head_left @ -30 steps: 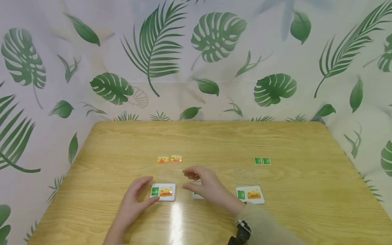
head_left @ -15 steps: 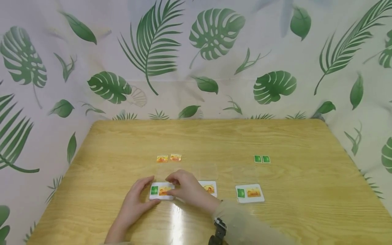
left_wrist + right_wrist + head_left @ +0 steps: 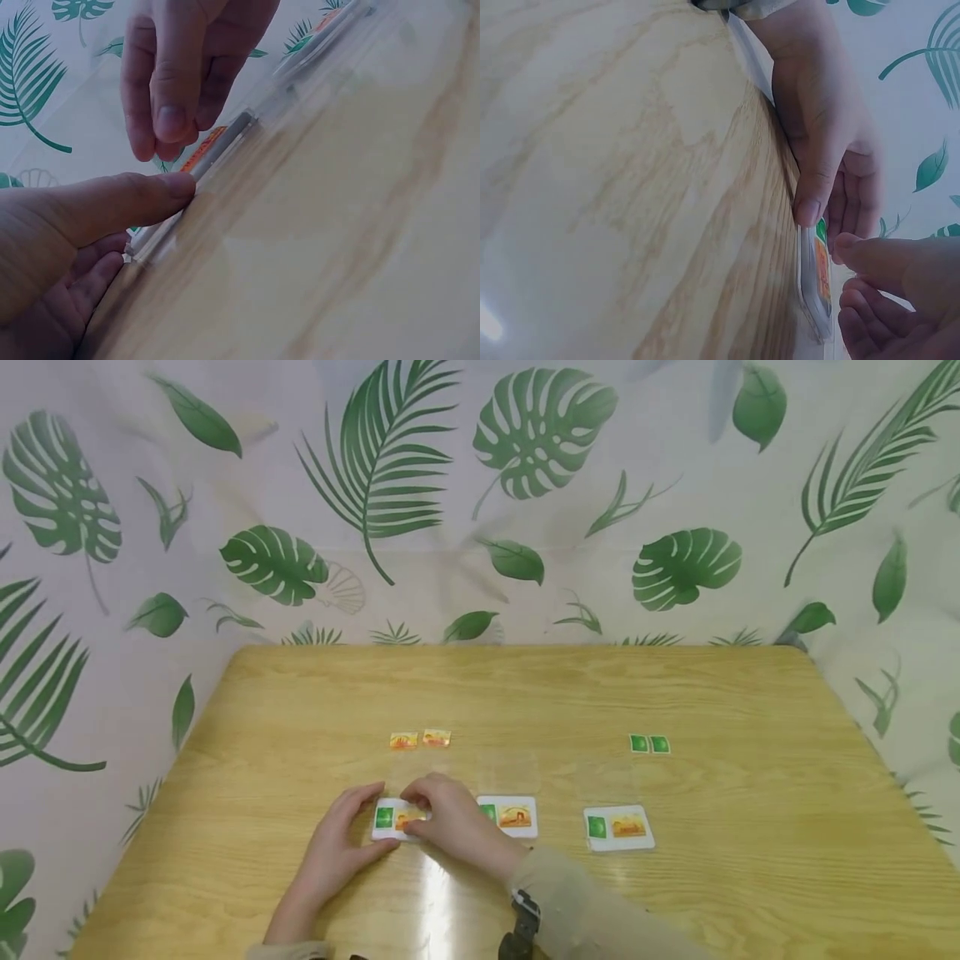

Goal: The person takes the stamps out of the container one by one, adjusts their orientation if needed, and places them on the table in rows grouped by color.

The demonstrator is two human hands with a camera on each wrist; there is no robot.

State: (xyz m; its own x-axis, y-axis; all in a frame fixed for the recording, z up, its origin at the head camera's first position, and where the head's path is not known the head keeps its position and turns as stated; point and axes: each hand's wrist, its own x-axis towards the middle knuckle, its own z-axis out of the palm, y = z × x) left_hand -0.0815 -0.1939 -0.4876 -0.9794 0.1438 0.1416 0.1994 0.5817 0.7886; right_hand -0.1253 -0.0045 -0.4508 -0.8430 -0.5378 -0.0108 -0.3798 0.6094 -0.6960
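A flat white case (image 3: 379,835) with a small green picture (image 3: 384,817) and an orange picture (image 3: 823,274) on top lies on the table. My left hand (image 3: 330,847) holds it from the left, thumb along the near edge and fingers at the far edge. Over the case's right part hovers my right hand (image 3: 457,828), fingers curved down near the orange picture and partly covering it. In the right wrist view, a gap shows between thumb and fingers of the right hand (image 3: 889,292), with nothing plainly held.
Two similar white cases, one in the middle (image 3: 530,805) and one at the right (image 3: 650,833), lie in a row. Faint clear plastic lids (image 3: 510,772) lie behind them. Farther back are two orange pieces (image 3: 437,738) and two green pieces (image 3: 649,744).
My right hand has moved left from over the middle case to the left case, uncovering the middle one. My left hand stays at the left case. The view has shifted slightly.
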